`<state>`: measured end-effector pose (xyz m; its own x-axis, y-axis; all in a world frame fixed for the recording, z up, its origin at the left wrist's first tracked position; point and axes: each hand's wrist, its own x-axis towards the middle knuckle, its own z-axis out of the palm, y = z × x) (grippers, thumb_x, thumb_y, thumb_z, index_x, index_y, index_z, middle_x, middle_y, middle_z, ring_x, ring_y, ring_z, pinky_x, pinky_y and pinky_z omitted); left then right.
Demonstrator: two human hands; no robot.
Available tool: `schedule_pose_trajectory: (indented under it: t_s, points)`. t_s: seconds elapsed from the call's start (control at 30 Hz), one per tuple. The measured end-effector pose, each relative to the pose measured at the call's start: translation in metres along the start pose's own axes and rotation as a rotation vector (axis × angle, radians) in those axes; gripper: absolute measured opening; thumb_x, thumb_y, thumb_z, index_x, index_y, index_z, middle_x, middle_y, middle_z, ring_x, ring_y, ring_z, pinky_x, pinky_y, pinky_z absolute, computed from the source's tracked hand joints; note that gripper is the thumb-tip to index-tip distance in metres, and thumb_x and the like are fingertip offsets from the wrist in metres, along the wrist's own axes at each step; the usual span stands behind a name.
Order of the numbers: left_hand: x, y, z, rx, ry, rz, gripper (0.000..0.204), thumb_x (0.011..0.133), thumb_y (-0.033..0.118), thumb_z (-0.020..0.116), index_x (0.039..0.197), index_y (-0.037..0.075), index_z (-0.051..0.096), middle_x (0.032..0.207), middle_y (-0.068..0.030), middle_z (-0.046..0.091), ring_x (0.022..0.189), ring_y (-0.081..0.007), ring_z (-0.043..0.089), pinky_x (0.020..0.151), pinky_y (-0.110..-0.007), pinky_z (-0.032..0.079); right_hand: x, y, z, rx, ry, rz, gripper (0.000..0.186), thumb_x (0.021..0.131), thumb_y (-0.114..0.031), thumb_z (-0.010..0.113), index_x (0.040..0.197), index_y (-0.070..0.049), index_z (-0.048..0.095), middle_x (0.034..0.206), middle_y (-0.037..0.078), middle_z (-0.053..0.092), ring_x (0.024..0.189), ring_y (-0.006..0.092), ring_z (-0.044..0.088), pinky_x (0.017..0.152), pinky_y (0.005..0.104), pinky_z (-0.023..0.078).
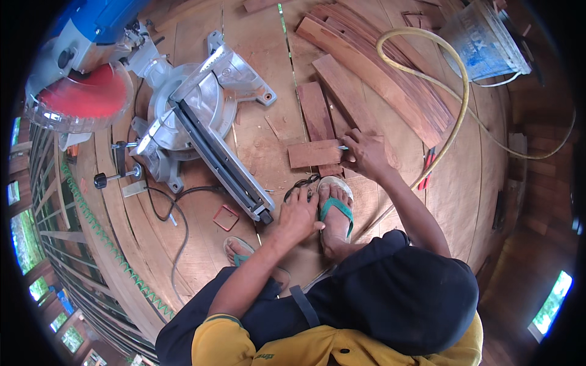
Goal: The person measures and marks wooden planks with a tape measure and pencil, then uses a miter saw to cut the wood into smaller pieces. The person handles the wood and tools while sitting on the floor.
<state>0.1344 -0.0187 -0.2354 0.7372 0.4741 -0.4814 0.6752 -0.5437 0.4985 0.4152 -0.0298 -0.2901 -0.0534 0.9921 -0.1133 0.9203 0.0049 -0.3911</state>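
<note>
My right hand (366,155) is closed at the right end of a short reddish-brown wood block (314,154). A thin silvery-blue tip (343,147) pokes out between its fingers over the block; most of that thing is hidden. The block lies across a longer wood plank (317,113). My left hand (298,215) reaches down beside my sandalled right foot (336,219), thumb apart and fingers stretched, holding nothing that I can see. Just past its fingertips lies a dark, looped thing (300,185), too small to name.
A mitre saw (183,116) with a red-and-clear guard stands at left, its cable (177,201) trailing on the wood floor. Curved planks (372,73) lie ahead. A yellow hose (467,91) loops at right, near red-handled pliers (427,168) and a bucket (485,46).
</note>
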Motion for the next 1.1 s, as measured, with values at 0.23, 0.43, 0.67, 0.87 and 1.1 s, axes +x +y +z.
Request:
schedule_pose_trajectory:
  t_s: [0.23,0.43,0.67,0.87,1.1]
  points:
    - [0.006,-0.028,0.038,0.003,0.189,0.096,0.04,0.083,0.006,0.068,0.122,0.004,0.059,0.131,-0.025,0.053,0.119,-0.0432,0.056,0.096,-0.05,0.054,-0.005,0.01,-0.042,0.197,0.041,-0.004,0.072,0.073,-0.031,0.088,0.14,-0.015,0.064,0.136,0.009,0.064,0.117,0.034,0.067,0.094,0.0464,0.057]
    - [0.003,-0.034,0.024,-0.219,0.178,0.105,0.043,0.081,0.015,0.072,0.121,0.004,0.059,0.122,-0.0257,0.057,0.116,-0.0452,0.057,0.098,-0.051,0.051,-0.008,0.007,-0.054,0.184,0.038,0.013,0.071,0.075,-0.029,0.087,0.14,-0.015,0.064,0.136,0.007,0.064,0.119,0.0335,0.066,0.092,0.0448,0.057]
    - [-0.012,-0.026,-0.019,-0.771,-0.131,-0.013,0.036,0.092,0.024,0.071,0.12,0.004,0.061,0.095,-0.0108,0.065,0.088,-0.023,0.063,0.082,-0.039,0.051,0.019,0.019,-0.033,-0.153,-0.002,-0.122,0.057,0.081,-0.023,0.081,0.135,-0.017,0.066,0.136,0.004,0.064,0.111,0.0301,0.068,0.086,0.0433,0.058]
    - [-0.013,-0.016,0.014,-0.871,0.159,-0.079,0.051,0.092,0.029,0.074,0.128,0.001,0.052,0.093,-0.0197,0.071,0.084,-0.0324,0.069,0.08,-0.042,0.054,-0.006,-0.011,-0.042,0.164,0.072,0.0,0.05,0.088,-0.026,0.082,0.135,-0.015,0.067,0.13,0.011,0.065,0.106,0.0334,0.07,0.086,0.0447,0.058]
    - [0.011,-0.008,0.024,-0.798,0.235,-0.025,0.063,0.087,0.03,0.077,0.13,-0.002,0.044,0.102,-0.027,0.071,0.093,-0.0401,0.072,0.086,-0.046,0.056,-0.076,-0.075,0.031,1.429,-0.323,0.42,0.025,0.101,-0.024,0.074,0.118,-0.005,0.072,0.101,0.0,0.07,0.093,0.0084,0.062,0.079,0.0293,0.052]
